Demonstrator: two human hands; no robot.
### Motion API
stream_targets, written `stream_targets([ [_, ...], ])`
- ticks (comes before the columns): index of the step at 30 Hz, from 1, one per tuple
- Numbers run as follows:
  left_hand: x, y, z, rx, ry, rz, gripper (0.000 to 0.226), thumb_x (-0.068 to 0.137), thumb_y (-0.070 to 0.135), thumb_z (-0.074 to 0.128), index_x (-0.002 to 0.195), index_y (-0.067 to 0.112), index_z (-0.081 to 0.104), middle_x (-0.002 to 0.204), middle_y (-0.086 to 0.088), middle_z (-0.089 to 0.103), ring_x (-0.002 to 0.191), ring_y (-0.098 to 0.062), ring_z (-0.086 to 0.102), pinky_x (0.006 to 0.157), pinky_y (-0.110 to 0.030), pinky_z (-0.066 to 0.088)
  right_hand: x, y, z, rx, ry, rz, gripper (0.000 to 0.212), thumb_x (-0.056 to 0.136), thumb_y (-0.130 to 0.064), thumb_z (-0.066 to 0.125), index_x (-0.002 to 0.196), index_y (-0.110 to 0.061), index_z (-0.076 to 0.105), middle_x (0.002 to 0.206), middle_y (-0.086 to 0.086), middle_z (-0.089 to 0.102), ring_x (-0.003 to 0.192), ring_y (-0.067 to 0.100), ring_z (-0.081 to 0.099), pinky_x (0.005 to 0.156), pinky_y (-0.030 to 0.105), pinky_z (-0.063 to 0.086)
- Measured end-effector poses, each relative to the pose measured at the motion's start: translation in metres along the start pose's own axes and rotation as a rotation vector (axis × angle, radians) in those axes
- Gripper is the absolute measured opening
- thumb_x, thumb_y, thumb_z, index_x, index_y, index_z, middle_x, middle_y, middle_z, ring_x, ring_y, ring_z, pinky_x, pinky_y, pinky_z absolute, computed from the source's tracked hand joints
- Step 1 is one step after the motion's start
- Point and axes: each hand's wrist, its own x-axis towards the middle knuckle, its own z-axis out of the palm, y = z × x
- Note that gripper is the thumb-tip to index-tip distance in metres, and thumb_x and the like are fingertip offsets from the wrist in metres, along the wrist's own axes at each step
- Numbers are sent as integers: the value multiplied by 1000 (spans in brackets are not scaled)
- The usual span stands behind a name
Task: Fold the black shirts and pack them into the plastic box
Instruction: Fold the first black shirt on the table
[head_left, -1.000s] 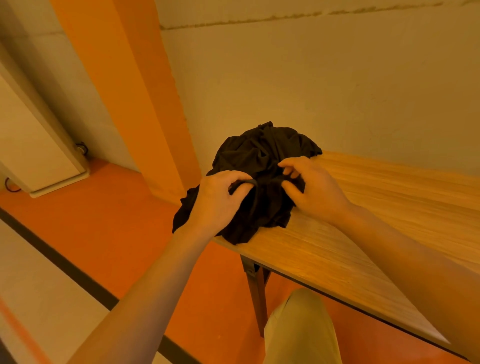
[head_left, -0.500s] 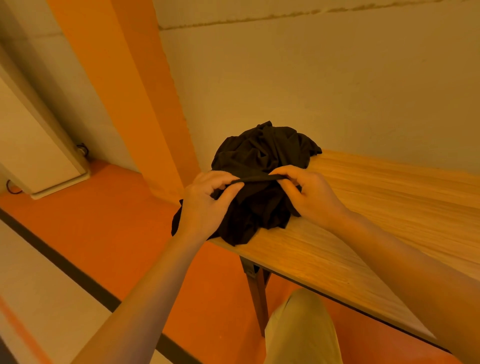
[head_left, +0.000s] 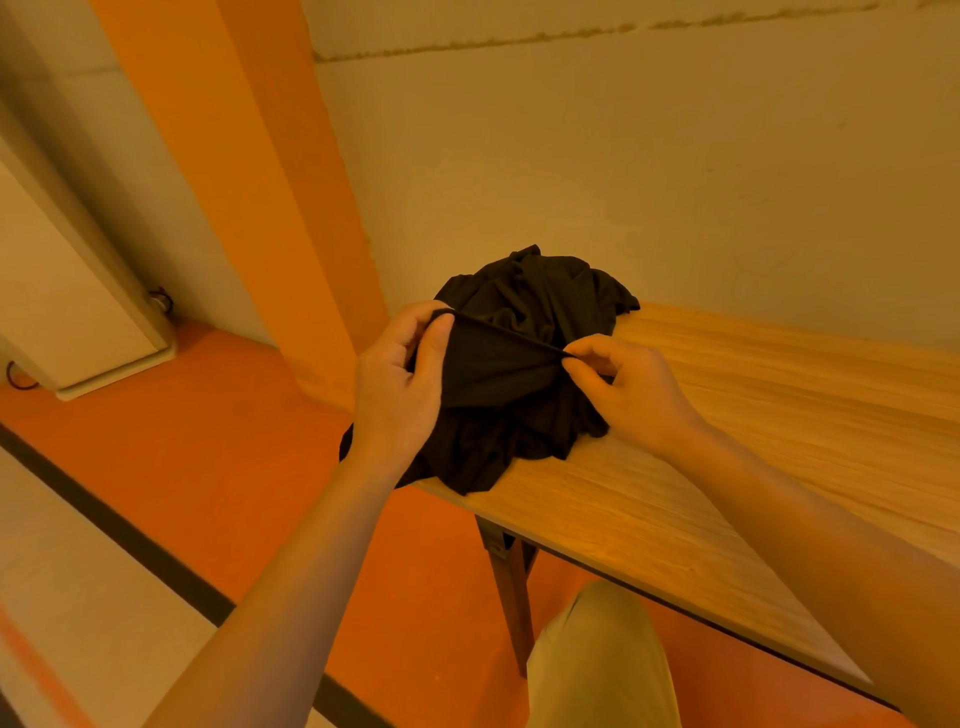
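Observation:
A crumpled heap of black shirts (head_left: 530, 306) lies at the left end of the wooden table (head_left: 753, 415), part of it hanging over the table's corner. My left hand (head_left: 400, 389) pinches one end of a hemmed edge of the top shirt, and my right hand (head_left: 623, 389) pinches the other end. The edge is stretched taut between them, a little above the heap. No plastic box is in view.
The table stands against a pale wall (head_left: 623, 156) with an orange pillar (head_left: 270, 156) to the left. The floor (head_left: 208, 467) below is orange with a dark stripe. A table leg (head_left: 511, 587) and my own trouser leg (head_left: 597, 660) show below the table edge.
Both hands have taken hold of a shirt edge, lifted it off the heap and drawn apart, pulling the edge straight between them.

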Motion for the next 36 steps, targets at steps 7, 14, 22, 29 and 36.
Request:
stream_targets([
  [7,-5,-4,0,189,-315,45,39,88,43,60,122,24,59,64,16,54,61,-5,55,56,-14,39,3,-28,11,283,-19,-38,18,98,-17,49,109,-21,62,94,-10,67,89,-2,62,74,11,48],
  [14,-2,1,-1,135,-215,25,13,94,25,59,93,36,66,67,8,64,64,-7,61,59,-17,47,2,-29,14,150,-101,-171,23,91,-28,61,111,-19,66,100,-10,64,93,1,60,78,14,49],
  [22,27,6,-38,78,230,-75,19,99,29,51,86,19,61,56,13,46,49,0,42,48,-9,28,2,0,17,-143,-39,-91,24,97,-26,52,115,-18,65,92,-11,63,80,0,56,66,11,41],
  [29,21,-24,-43,382,100,-176,28,97,33,54,123,26,53,58,-4,44,50,-12,41,43,-18,31,7,3,6,-192,38,-119,26,96,-22,54,118,-17,65,107,-1,69,99,14,63,83,28,53],
  [36,7,-11,-3,430,-403,105,43,87,44,64,127,29,57,56,12,43,56,-2,48,54,-13,35,7,-19,11,-197,71,-252,19,92,-25,60,106,-17,71,99,-3,71,94,11,64,80,32,54],
])
